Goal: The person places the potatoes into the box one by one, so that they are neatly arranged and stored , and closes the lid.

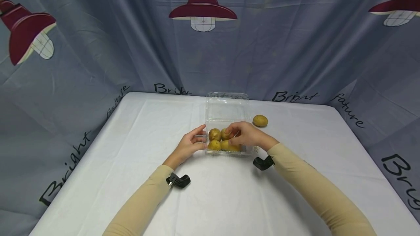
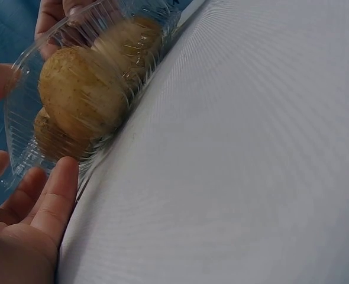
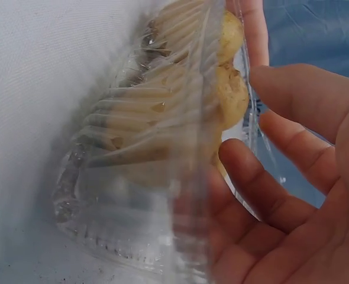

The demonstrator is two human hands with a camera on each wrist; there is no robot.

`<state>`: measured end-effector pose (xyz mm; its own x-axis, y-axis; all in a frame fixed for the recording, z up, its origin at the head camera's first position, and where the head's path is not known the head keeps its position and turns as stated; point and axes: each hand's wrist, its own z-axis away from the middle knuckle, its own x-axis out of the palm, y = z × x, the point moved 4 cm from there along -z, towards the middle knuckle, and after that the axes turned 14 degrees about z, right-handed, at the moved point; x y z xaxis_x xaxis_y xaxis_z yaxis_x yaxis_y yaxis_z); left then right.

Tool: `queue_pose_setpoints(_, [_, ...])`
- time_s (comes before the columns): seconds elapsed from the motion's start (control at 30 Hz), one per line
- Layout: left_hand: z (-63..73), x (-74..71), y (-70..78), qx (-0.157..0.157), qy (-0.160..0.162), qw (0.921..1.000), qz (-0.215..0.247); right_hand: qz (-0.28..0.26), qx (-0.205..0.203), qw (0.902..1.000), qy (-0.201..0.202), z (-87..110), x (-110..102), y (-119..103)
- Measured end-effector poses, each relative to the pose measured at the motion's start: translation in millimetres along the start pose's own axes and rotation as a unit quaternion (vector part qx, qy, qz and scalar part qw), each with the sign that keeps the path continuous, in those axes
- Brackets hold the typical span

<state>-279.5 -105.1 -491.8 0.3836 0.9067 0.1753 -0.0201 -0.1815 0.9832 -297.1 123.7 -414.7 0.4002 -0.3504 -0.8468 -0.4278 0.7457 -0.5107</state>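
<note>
Several yellow potatoes [image 1: 214, 134] sit in a clear plastic clamshell box [image 1: 210, 152], whose lid [image 1: 227, 107] stands raised at the back. My left hand [image 1: 190, 142] is at the box's left side, fingers extended and fingertips right at its wall. Over the box's right half, my right hand [image 1: 244, 134] reaches in, its thumb and fingers loosely bent and apart beside the potatoes. In the right wrist view, part of that hand shows through the ribbed clear wall [image 3: 157, 106], with no potato between thumb and fingers. The left wrist view shows a large potato [image 2: 80, 92] close behind the plastic.
One more potato [image 1: 260, 121] lies on the white tablecloth [image 1: 210, 199], just right of the box and beyond the right hand. A grey-blue curtain [image 1: 262, 57] with printed lamps hangs behind and beside the table.
</note>
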Motion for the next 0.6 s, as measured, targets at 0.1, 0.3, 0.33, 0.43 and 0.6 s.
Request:
queue_pose_setpoints(0.1, [0.2,0.4,0.4,0.000,0.001,1.0000,0.000,0.004,-0.001,0.9999,0.011,1.0,-1.5,0.9])
queue_pose_setpoints(0.3, [0.8,0.6,0.4,-0.002,0.003,1.0000,0.001,-0.007,0.002,0.9998,0.020,1.7,-1.5,2.7])
queue_pose_setpoints(0.33, [1.1,0.9,0.6,-0.002,0.002,1.0000,0.002,-0.008,0.002,0.9997,0.022,1.8,-1.4,2.9])
queue_pose_setpoints(0.43, [1.6,1.6,0.9,-0.001,0.001,1.0000,0.002,-0.007,-0.001,0.9996,0.026,2.0,-1.5,3.2])
queue_pose_setpoints(0.6, [1.5,1.7,1.0,0.001,0.000,1.0000,0.000,-0.005,0.002,0.9995,0.030,2.8,-4.3,2.7])
